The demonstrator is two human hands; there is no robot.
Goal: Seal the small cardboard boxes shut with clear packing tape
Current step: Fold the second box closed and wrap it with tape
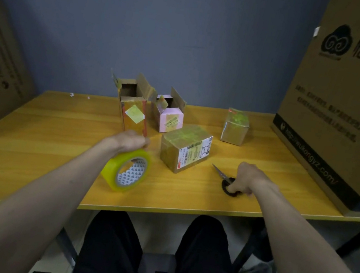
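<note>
From the head camera, the labelled box [185, 148] and the small box [235, 127] to its right look taped shut. Behind it, the tall box [135, 102] and pink box [169, 114] stand open. Left hand [130, 140] grips the tape roll [126, 170]; right hand [245, 178] grips the scissors [226, 180].

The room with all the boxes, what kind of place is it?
Probably a small packing or storeroom corner: little parcels like the labelled box on a wooden table, big cartons alongside, and a tape roll.

Small taped box [185, 148] label — "4-7"; large carton [350, 94] — "wukongyz.com", Chinese characters.
</note>
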